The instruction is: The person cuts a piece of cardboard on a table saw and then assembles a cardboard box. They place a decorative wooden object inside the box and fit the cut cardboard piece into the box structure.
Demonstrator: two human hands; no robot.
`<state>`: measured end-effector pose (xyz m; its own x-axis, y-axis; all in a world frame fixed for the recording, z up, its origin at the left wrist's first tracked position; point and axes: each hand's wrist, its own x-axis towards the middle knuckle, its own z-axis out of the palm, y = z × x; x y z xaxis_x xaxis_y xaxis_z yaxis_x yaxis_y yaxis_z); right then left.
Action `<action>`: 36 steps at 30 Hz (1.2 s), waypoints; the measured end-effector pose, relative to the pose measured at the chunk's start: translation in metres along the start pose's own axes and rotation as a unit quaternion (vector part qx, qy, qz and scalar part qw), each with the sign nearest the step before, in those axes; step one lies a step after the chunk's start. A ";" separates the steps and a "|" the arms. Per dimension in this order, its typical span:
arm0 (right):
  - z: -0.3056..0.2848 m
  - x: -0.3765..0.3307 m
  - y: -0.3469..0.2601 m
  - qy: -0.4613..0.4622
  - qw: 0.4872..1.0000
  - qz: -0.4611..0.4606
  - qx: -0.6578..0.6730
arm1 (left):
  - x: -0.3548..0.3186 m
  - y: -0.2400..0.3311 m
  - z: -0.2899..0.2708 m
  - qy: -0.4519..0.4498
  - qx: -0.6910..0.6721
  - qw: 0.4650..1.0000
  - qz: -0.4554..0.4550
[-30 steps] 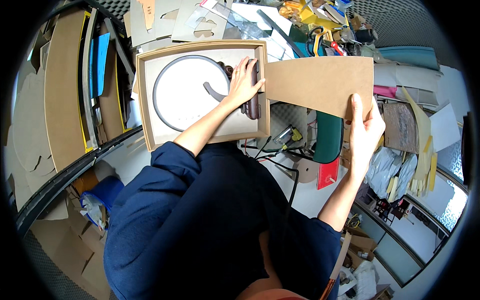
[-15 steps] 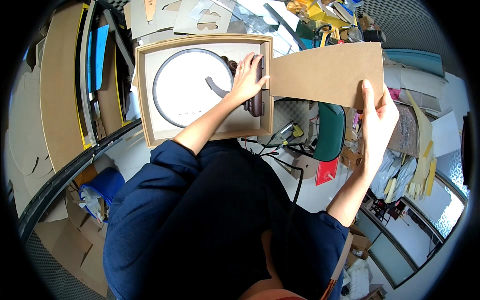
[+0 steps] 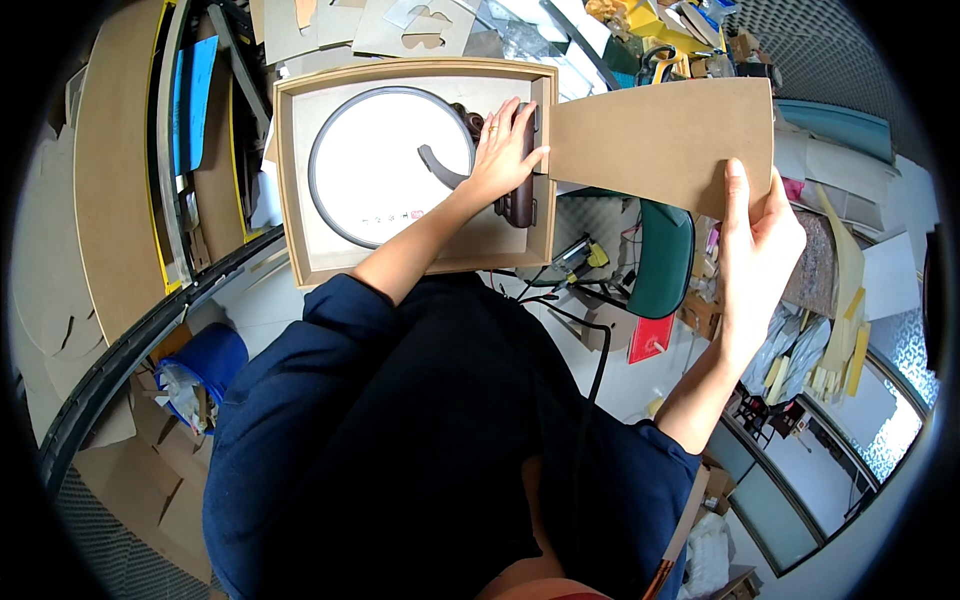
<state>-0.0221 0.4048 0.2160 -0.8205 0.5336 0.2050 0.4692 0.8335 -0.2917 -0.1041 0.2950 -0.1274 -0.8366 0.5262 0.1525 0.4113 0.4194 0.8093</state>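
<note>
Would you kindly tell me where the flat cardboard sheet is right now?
In the head view, the cardboard sheet sits upper right, gripped by the right hand, just right of the open cardboard box.

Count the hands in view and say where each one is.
2. The left hand rests on the dark handle inside the cardboard box. The right hand grips the flat cardboard sheet beside the box.

Plain tan cardboard box (image 3: 290, 180) is showing a white disc (image 3: 385, 165) ringed in grey, a dark brown handle (image 3: 520, 195) beside it. The flap (image 3: 660, 140) is glowing plain brown. Navy sleeves (image 3: 300, 400) are filling the foreground; a green, possibly padded, chair back (image 3: 660, 260) is peeking below.
</note>
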 end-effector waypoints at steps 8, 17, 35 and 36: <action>0.003 -0.002 -0.017 0.007 0.999 -0.034 -0.029 | 0.000 0.003 -0.001 -0.007 0.004 1.000 0.007; 0.008 -0.013 -0.039 -0.023 1.000 -0.005 -0.019 | 0.001 0.004 -0.002 0.002 0.014 1.000 0.008; 0.016 -0.015 -0.023 0.003 0.995 -0.088 0.043 | 0.002 0.006 -0.008 -0.021 0.020 0.999 0.016; 0.016 -0.015 -0.020 -0.008 0.996 -0.073 0.058 | 0.003 0.006 -0.008 -0.023 0.021 0.999 0.016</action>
<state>-0.0247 0.3781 0.2044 -0.8828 0.4043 0.2393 0.3038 0.8798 -0.3655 -0.1073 0.2927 -0.1177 -0.8057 0.5726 0.1516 0.4534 0.4315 0.7799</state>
